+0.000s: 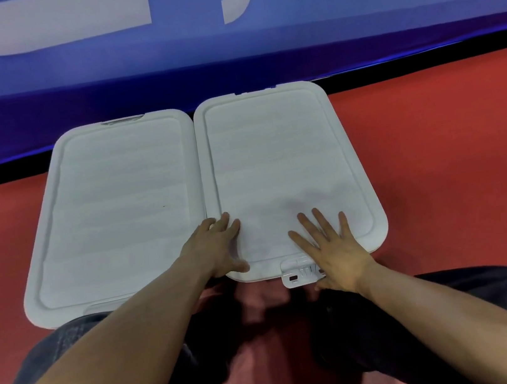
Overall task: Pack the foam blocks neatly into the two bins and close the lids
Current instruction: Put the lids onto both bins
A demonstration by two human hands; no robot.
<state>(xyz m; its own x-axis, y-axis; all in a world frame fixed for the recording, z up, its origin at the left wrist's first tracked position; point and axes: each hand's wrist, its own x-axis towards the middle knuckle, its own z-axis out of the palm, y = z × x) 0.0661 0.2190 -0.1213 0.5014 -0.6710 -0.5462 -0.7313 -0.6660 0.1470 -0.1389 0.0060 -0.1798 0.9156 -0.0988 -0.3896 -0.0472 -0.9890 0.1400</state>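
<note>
Two white bins sit side by side on a red floor, their long edges touching, both covered by flat white lids. The right lid [281,168] takes both of the person's hands at its near edge. The left hand [217,246] lies at the lid's 7 o'clock corner, fingers straight and spread on the rim, thumb hooked toward the front edge. The right hand [329,243] presses flat at about 5 o'clock, fingers extended and fanned, palm just beside a white latch [300,272] that juts out from the near edge. Neither hand grips anything. The left lid [113,209] lies untouched at 9 o'clock from the hands, a clear latch [122,120] showing at its far end. The bins' contents are hidden beneath the lids. At 12 o'clock, beyond the bins, a blue banner [223,41] with large white lettering runs across the background. The person's dark trousers [459,299] fill the foreground at 6 o'clock.
</note>
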